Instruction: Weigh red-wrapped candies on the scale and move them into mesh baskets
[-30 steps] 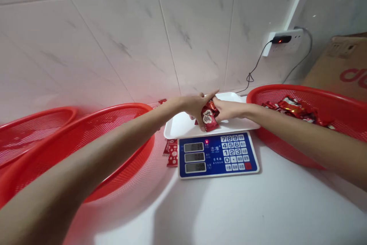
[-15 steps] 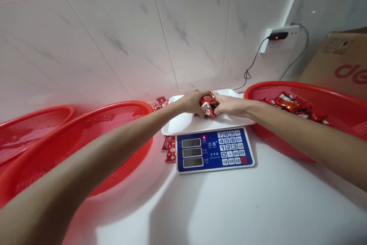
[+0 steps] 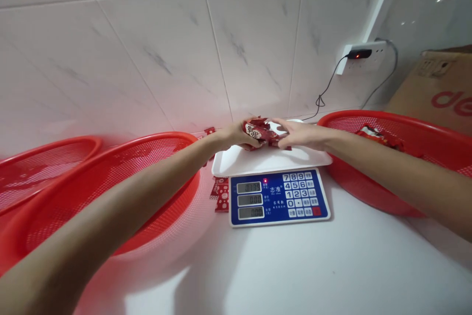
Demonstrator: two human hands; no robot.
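From the head camera, the person's left hand and right hand met above a white tray, the arms reaching in from either side. The work in hand looked like sorting a small bunch of goods on the tray: the red wrapped packets sat at the tray's far side, gathered under the left hand. The left fingers curled around them and seemed to be clamped on the bunch, its lower edge at or just above the tray surface. The right fingers were stretched out flat and slightly apart, right beside the packets; whether they touched, I could not tell.

The tray stood on a blue-faced digital scale, whose top reading was too small to read. Two loose red packets lay on the white bench just left of the scale, and another red scrap showed behind the tray.

On the right, a red mesh basket held a few more red packets, partly hidden behind the right forearm. Two more red mesh baskets, and, sat to the left, the nearer lying beneath the left forearm.
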